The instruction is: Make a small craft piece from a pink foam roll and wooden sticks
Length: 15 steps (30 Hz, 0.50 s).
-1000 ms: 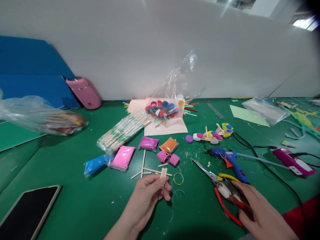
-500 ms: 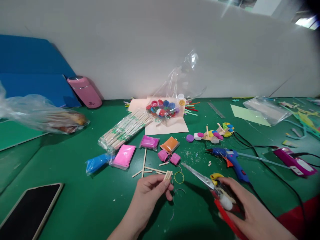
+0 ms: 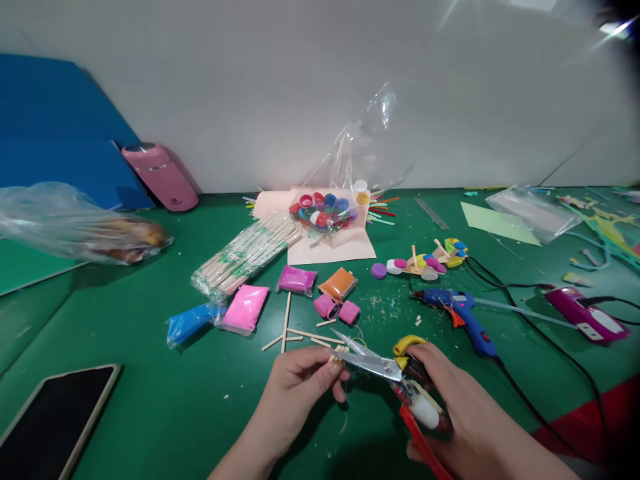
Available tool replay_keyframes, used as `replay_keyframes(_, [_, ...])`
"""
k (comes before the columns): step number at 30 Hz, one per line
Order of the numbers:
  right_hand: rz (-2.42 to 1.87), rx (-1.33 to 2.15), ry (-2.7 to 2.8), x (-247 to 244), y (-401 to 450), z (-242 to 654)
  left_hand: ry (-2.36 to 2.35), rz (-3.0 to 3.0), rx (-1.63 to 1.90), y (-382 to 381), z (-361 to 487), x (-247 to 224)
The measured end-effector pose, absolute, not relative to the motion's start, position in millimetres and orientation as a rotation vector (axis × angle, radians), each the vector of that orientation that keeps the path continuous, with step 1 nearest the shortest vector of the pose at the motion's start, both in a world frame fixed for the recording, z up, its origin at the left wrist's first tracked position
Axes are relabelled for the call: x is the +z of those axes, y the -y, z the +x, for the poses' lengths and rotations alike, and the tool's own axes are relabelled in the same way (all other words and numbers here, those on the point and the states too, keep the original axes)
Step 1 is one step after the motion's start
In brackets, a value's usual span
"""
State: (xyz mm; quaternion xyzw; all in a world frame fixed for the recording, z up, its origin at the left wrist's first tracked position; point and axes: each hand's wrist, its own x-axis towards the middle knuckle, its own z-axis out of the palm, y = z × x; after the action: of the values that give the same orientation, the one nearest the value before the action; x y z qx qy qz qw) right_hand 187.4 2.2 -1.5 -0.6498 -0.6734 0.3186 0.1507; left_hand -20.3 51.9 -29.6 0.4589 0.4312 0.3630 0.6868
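Observation:
Between the thumb and fingers of my left hand (image 3: 299,388) is a small bundle of short wooden sticks (image 3: 339,355). My right hand (image 3: 463,407) grips scissors (image 3: 374,365) with a red and a yellow handle. Their blades are spread, and the tips reach the bundle's upper end. Tucked by the right palm is a small piece with a white cap (image 3: 426,411) and light wood, partly hidden by the fingers. Loose wooden sticks (image 3: 286,321) lie beyond the left hand. Two pink caps (image 3: 349,312) lie just past the blades.
A blue glue gun (image 3: 463,313) with its cord lies at right, near a purple power strip (image 3: 583,313). Clay packs, including an orange one (image 3: 339,284), and bagged chopsticks (image 3: 245,257) stand ahead. A phone (image 3: 57,420) is at left, a pink bottle (image 3: 163,177) behind.
The right hand has moved left with the scissors, whose blades have spread and now meet the sticks. My left hand keeps the bundle in nearly the same place.

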Motion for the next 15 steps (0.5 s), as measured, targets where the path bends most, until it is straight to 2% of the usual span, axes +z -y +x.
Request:
replay_keyframes(8, [-1.881,0.82,1.957,-3.8,-1.2,188.1,-0.935,1.054,0.807,-52.3,-20.7,-31.6])
replay_keyframes(15, [-1.829,0.907,2.041,-1.9,-3.5,194.7,-0.93,1.066,0.798,-52.1,-20.8,-32.4])
